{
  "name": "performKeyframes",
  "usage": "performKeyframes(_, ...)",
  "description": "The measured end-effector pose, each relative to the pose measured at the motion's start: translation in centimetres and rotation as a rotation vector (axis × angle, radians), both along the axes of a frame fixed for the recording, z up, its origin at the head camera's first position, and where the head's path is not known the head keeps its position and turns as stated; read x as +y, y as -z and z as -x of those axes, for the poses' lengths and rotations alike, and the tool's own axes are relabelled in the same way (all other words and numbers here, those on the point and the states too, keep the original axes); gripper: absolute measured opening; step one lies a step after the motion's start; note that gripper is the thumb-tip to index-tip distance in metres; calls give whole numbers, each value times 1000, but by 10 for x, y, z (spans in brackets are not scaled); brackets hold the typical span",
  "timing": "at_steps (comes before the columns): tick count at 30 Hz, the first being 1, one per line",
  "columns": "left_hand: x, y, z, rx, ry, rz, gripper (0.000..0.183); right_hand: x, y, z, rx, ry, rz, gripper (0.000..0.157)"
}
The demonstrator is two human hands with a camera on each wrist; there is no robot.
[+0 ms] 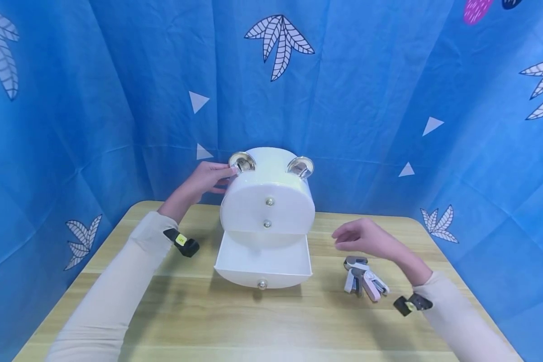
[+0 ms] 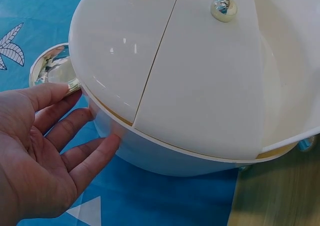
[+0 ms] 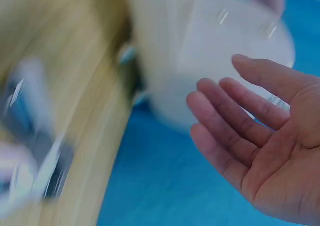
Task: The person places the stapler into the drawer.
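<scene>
A glossy white storage box [image 1: 271,173] with two gold, ear-shaped pieces on top stands toward the back of the table. Its bottom drawer [image 1: 264,251] is pulled out and shows a bare white inside; the two drawers above are closed. My left hand [image 1: 202,180] pinches the left gold ear [image 2: 54,68] between thumb and forefinger, while the other fingers lie along the box's side. To the right of the box, my right hand [image 1: 366,236] hovers with loosely bent fingers and an empty palm. Small staplers [image 1: 372,286] in grey, white and pink lie in a pile just below it.
The wooden table [image 1: 262,327] extends in front of the box. A blue patterned curtain [image 1: 366,125] encloses the back and sides. Round metallic knobs [image 1: 262,284] stick out from the drawer fronts, and the right gold ear [image 1: 300,166] rises from the box top.
</scene>
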State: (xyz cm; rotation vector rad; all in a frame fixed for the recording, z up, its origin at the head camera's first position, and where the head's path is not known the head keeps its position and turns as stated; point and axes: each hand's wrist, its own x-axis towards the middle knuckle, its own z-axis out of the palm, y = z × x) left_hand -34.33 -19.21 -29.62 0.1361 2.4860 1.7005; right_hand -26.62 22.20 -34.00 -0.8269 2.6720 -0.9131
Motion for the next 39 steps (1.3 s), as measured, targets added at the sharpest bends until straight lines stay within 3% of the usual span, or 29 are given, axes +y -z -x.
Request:
performKeyframes(6, 0, 2, 1, 8, -1, 10, 49, 42, 20, 24, -6, -9, -141, 32)
performKeyframes(12, 1, 3, 2, 4, -14, 7, 47, 60, 48, 30, -44, -38, -224, 38)
performKeyframes(18, 2, 3, 0, 7, -5, -7, 48, 68, 67, 33, -65, -60, -223, 39)
performKeyframes(32, 1, 3, 1, 7, -11, 3, 49, 71, 73, 35, -60, -101, -163, 32)
performKeyframes(39, 1, 3, 1, 3, -12, 3, 49, 73, 81, 39, -4, -63, -180, 33)
